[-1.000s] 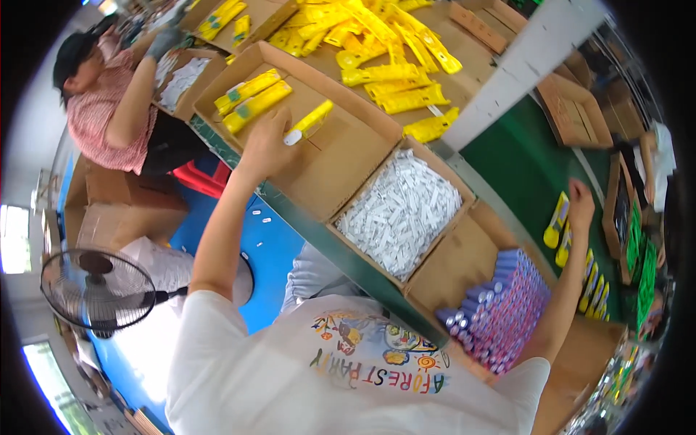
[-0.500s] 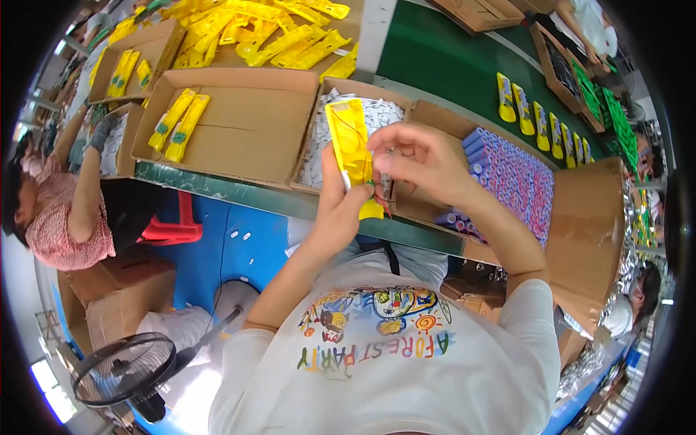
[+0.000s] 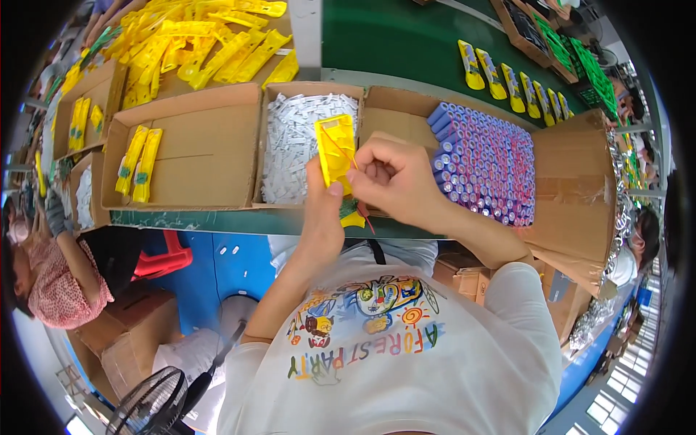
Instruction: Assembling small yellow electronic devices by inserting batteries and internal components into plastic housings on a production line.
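Observation:
My left hand [image 3: 324, 217] is closed around a long yellow plastic shell [image 3: 327, 161], held tilted in front of my chest over the front edge of the bench. A thin orange-red wire [image 3: 335, 143] runs along the inside of the shell. Against the shell's right edge, my right hand [image 3: 399, 177] is closed in a pinch, and the wire leads to its fingertips. A small green part [image 3: 350, 209] and a loose red wire end [image 3: 370, 222] show near the shell's lower end, partly covered by my hands.
Behind the shell stands a carton of small white pieces [image 3: 297, 138]. Purple battery cells [image 3: 486, 170] fill the carton to its right. Two wired yellow shells [image 3: 148, 165] lie in the left carton [image 3: 206, 156]; more shells [image 3: 203, 47] are heaped beyond. A co-worker [image 3: 61, 279] sits at left.
My view has swung, so the cartons sit further left in the picture. The right hand's fingers have drawn together into a pinch by the shell. My left hand keeps its hold.

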Tool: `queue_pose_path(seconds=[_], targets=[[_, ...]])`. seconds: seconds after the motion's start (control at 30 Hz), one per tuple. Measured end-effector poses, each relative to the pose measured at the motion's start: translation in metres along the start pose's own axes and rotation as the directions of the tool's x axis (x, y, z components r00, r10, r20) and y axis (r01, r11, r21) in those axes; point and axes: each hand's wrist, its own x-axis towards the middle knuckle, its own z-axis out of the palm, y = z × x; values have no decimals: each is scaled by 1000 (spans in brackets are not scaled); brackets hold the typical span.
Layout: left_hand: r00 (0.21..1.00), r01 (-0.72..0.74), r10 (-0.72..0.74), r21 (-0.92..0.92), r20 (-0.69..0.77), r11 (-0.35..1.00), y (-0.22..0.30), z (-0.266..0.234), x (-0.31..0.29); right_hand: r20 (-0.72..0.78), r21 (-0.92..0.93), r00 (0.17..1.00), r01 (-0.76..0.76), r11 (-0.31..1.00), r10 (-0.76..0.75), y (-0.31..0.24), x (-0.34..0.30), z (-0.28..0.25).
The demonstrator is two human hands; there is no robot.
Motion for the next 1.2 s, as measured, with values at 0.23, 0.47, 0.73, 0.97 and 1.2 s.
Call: queue_pose_path(seconds=[0.23, 0.47, 0.73, 0.97, 1.2], targets=[[939, 343, -320, -277, 128, 897, 6, -7, -1, 161, -473, 924, 381, 794, -347, 25, 5, -47], [940, 318, -257, -301, 224, 899, 5, 3, -12, 382, -856, 905, 271, 440, 188, 40, -6, -122], [928, 310, -221, -290, 301, 905, 2, 11, -21, 285, -917, 956, 293, 269, -70, 24, -11, -112], [931, 345, -283, -300, 230, 890, 0, 13, -20, 495, -758, 655, 647, 85, -572, -25, -28, -45], [981, 109, -81, -159, 176, 981, -16, 2, -16, 678, -598, 532, 801, 40, -507, -26, -17, -18]])
